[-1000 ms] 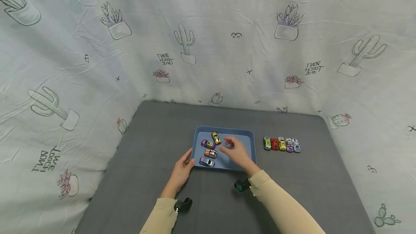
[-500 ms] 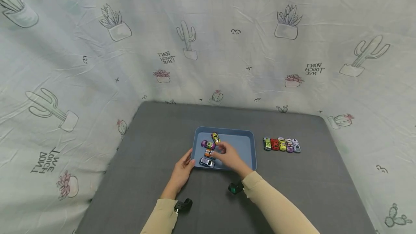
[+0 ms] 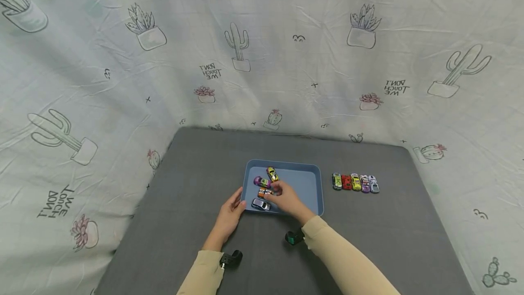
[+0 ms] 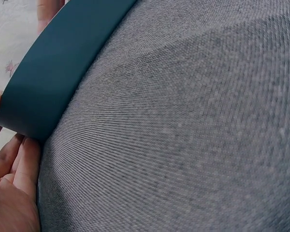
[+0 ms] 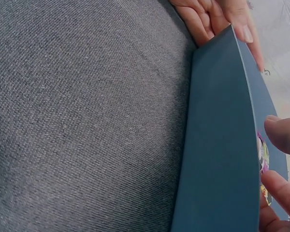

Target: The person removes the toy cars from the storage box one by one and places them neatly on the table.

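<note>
A shallow blue rectangular tray (image 3: 303, 188) is gripped at one corner by the left hand (image 3: 228, 217). Inside, an orange-and-white toy car (image 3: 262, 192) is framed by the parted thumb and fingers of the right hand (image 3: 288, 200); any pinch cannot be confirmed. Five multicoloured toy cars (image 3: 355, 182) are lined up right of that grip; four, orange included, are apparently left.

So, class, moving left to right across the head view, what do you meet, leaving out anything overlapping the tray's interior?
Left grip → blue tray → green car → red car → yellow car → purple-and-white car → pale car.
</note>
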{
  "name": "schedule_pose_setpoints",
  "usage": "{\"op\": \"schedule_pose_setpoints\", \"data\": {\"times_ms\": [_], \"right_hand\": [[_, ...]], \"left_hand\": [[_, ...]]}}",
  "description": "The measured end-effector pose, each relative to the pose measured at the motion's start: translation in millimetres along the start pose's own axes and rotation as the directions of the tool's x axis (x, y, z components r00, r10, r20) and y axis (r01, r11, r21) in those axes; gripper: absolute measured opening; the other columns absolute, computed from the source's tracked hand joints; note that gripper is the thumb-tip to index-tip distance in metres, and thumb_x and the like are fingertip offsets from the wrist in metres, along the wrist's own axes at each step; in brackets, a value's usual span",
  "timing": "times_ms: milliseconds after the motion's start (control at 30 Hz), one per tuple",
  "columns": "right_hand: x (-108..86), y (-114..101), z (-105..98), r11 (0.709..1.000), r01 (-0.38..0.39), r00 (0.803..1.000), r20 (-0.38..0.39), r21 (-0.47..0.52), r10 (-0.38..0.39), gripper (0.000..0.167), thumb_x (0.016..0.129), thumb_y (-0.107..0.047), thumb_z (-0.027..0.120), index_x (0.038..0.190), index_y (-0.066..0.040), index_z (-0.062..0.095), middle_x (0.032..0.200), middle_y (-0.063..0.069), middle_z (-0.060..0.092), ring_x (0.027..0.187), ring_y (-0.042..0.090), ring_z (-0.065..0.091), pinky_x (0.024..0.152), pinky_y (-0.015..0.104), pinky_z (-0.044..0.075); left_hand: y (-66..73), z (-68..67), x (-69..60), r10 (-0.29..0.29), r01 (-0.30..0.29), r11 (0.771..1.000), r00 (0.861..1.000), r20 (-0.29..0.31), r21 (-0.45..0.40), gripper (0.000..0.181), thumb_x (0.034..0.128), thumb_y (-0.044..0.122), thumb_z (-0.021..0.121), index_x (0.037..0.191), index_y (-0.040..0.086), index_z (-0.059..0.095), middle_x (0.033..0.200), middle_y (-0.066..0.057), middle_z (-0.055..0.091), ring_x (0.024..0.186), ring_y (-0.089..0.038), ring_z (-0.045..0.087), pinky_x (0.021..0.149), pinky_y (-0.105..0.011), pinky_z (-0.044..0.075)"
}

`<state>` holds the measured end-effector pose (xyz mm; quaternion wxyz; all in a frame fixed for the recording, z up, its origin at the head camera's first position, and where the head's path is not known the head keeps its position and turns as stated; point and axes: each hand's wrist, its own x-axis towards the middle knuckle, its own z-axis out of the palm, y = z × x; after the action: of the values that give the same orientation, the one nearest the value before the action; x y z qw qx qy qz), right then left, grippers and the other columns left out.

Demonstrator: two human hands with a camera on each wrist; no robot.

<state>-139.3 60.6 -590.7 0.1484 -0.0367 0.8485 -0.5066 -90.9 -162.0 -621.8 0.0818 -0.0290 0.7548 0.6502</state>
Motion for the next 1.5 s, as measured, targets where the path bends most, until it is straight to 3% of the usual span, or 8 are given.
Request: {"op": "schedule_pose_setpoints", "data": {"times_ms": [467,767,1067,1267,1500], "right_hand": [[5.2,2,4,0.998,0.014,1.0,-0.003,-0.067,-0.014,0.038,0.086,-0.024,0.075,0.115,-0.003,0.062,0.1,0.007,0.059,0.086,0.02,0.052,0.07,0.034,0.049],[6.7,5,7,0.994,0.004,1.0,-0.012,-0.105,-0.005,0.035,0.085,-0.018,0.076,0.113,-0.002,0.062,0.103,0.009,0.059,0.09,0.021,0.054,0.079,0.038,0.052],[7.2,4,10,0.984,-0.002,1.0,-0.022,-0.176,-0.002,0.032,0.085,-0.022,0.077,0.108,-0.004,0.063,0.101,0.007,0.056,0.088,0.02,0.052,0.077,0.037,0.05],[3.4,3,6,0.978,0.032,0.998,-0.047,-0.204,-0.043,0.027,0.085,-0.022,0.076,0.101,-0.004,0.063,0.093,0.006,0.056,0.083,0.02,0.051,0.071,0.036,0.048],[-3.9,2,-6,0.976,0.047,0.995,-0.071,-0.21,-0.064,0.026,0.084,-0.018,0.076,0.102,-0.004,0.063,0.093,0.005,0.057,0.085,0.019,0.052,0.074,0.038,0.048]], "left_hand": [[0.7,0.0,0.2,0.003,-0.003,1.0,1.0,0.004,0.002,0.053,0.0995,0.019,0.057,0.149,0.022,0.04,0.15,-0.011,0.039,0.136,-0.031,0.038,0.108,-0.047,0.035],[1.7,0.3,-1.1,0.005,-0.005,1.0,1.0,0.011,0.003,0.053,0.0996,0.018,0.056,0.149,0.021,0.039,0.151,-0.011,0.038,0.136,-0.032,0.037,0.108,-0.047,0.035],[1.0,0.0,-0.9,0.011,-0.011,1.0,1.0,0.006,0.01,0.053,0.0998,0.019,0.056,0.15,0.02,0.039,0.15,-0.012,0.038,0.135,-0.033,0.038,0.107,-0.047,0.035],[0.7,-0.5,0.2,0.007,-0.007,1.0,1.0,-0.005,0.006,0.052,0.0997,0.019,0.056,0.149,0.02,0.04,0.15,-0.011,0.04,0.134,-0.031,0.04,0.107,-0.047,0.036],[0.1,-0.8,2.0,0.005,-0.005,1.0,1.0,-0.01,-0.002,0.052,0.099,0.019,0.058,0.148,0.021,0.042,0.149,-0.009,0.042,0.133,-0.029,0.042,0.107,-0.045,0.037]]}}
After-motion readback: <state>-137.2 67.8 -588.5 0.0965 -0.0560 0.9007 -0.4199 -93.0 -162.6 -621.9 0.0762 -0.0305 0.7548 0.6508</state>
